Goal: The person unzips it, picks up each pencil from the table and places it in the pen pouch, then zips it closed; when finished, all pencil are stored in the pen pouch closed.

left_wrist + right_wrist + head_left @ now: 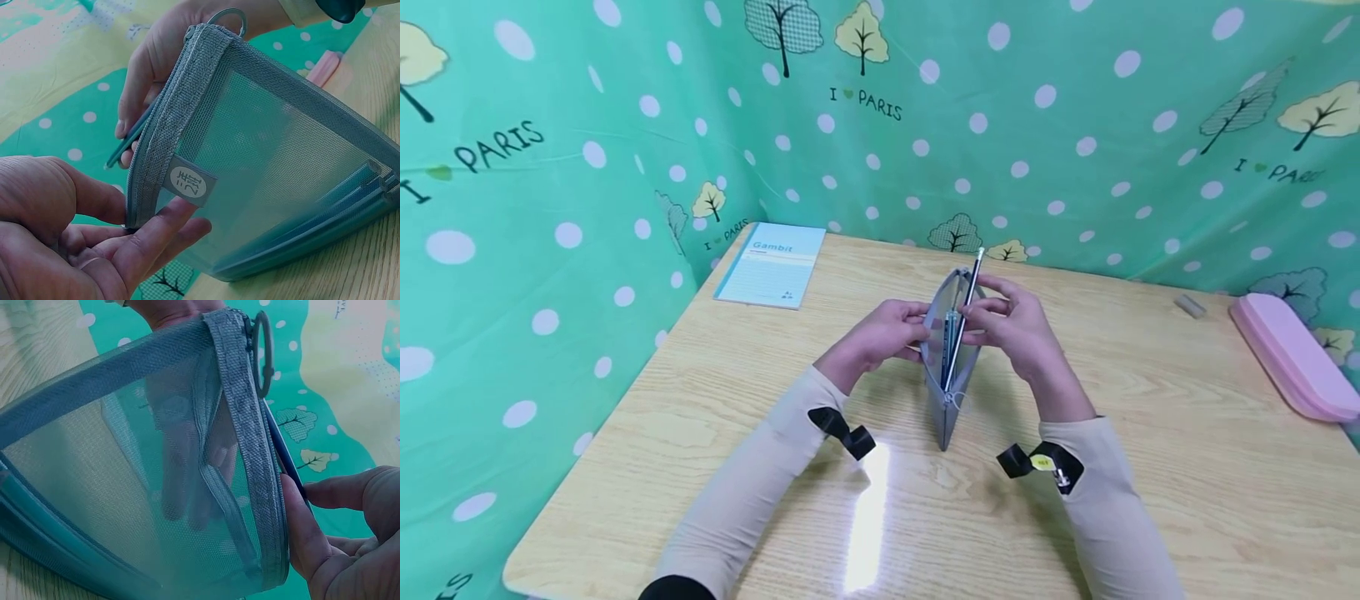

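Observation:
A grey mesh zip pouch (944, 421) stands upright on the table, its zipped mouth spread. My left hand (886, 335) pinches the left side of the mouth, fingers beside the small round label (188, 182). Between thumb and fingers of my right hand (1017, 327) is a dark pencil (972, 283) with a white end. That pencil slants upward, its lower part inside the pouch and its top above the rim. Several more pencils (325, 215) lie along the pouch's bottom, seen through the mesh. A ring (264, 356) hangs at one end of the zip.
A light blue notebook (775, 267) lies at the table's back left. Toward the back right are a small grey eraser-like block (1190, 306) and a pink pencil case (1292, 354). A green printed curtain (865, 167) borders the wooden table (737, 433).

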The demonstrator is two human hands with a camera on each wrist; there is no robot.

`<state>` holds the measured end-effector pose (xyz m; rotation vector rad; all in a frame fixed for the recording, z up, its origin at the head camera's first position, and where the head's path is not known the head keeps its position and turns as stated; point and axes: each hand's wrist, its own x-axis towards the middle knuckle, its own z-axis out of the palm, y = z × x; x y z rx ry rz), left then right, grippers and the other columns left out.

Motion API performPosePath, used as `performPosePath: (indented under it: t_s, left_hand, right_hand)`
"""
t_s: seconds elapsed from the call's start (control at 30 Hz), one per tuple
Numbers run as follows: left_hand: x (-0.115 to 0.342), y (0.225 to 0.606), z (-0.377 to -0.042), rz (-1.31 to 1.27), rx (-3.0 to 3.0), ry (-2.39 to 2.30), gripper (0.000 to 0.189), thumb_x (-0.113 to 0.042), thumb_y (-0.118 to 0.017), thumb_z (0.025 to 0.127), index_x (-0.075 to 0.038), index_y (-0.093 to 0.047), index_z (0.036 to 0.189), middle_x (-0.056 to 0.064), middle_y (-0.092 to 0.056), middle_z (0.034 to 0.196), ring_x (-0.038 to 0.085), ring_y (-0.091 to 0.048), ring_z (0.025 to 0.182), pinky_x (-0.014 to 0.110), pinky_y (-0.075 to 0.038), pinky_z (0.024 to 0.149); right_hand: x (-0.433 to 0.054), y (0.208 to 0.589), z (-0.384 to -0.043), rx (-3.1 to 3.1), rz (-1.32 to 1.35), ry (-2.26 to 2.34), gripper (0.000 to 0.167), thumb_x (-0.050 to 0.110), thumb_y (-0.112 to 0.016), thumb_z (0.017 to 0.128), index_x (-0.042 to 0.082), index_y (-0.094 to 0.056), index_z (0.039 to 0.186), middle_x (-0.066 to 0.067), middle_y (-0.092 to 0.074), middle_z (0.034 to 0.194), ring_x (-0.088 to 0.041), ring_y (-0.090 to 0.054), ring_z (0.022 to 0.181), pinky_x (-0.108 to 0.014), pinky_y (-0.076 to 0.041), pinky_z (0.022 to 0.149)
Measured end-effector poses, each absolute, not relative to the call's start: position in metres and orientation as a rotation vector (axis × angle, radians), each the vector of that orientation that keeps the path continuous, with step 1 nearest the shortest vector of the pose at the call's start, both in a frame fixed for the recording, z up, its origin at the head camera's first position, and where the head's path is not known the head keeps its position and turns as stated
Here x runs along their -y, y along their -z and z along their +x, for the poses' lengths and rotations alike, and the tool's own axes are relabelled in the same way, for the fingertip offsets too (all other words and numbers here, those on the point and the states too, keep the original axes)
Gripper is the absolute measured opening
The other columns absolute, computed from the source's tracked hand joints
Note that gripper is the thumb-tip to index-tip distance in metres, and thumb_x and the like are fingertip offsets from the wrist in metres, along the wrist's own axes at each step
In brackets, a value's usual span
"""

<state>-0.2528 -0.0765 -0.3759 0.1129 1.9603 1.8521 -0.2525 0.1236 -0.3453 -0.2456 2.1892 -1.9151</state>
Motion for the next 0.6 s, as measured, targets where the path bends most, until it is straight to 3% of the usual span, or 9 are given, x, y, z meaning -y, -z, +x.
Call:
performPosePath:
  t_s: [0.2,0.4,0.6]
  left_hand:
    - [0.0768,0.3772,-0.2541,0.112,-1.960,-1.855,0.050,0.004,-0.048,0.104,0.005,-0.041,0.154,0.021,-0.054,0.150,0.039,-0.065,0.122,0.041,-0.064,0.092]
    - [0.0779,0.3764,-0.2538,0.122,-1.975,-1.842,0.050,0.004,-0.048,0.104,0.005,-0.042,0.153,0.021,-0.055,0.149,0.037,-0.066,0.121,0.041,-0.064,0.091]
    - [0.0779,0.3762,-0.2544,0.118,-1.981,-1.829,0.049,0.003,-0.049,0.104,0.005,-0.042,0.153,0.020,-0.056,0.149,0.036,-0.067,0.120,0.040,-0.064,0.092]
  right_hand:
    - [-0.1217,0.3455,-0.2518,-2.227,-0.246,1.888,0.065,-0.001,-0.061,0.100,-0.005,-0.031,0.158,-0.014,-0.069,0.105,-0.007,-0.071,0.075,-0.025,-0.066,0.075]
    - [-0.1196,0.3456,-0.2507,-2.324,-0.232,1.813,0.065,0.001,-0.062,0.100,-0.002,-0.032,0.158,-0.031,-0.064,0.119,-0.008,-0.071,0.078,-0.027,-0.066,0.076]
    - [-0.1178,0.3450,-0.2493,-2.422,-0.199,1.741,0.068,0.003,-0.064,0.100,0.001,-0.031,0.160,-0.030,-0.064,0.124,-0.009,-0.071,0.083,-0.028,-0.066,0.077]
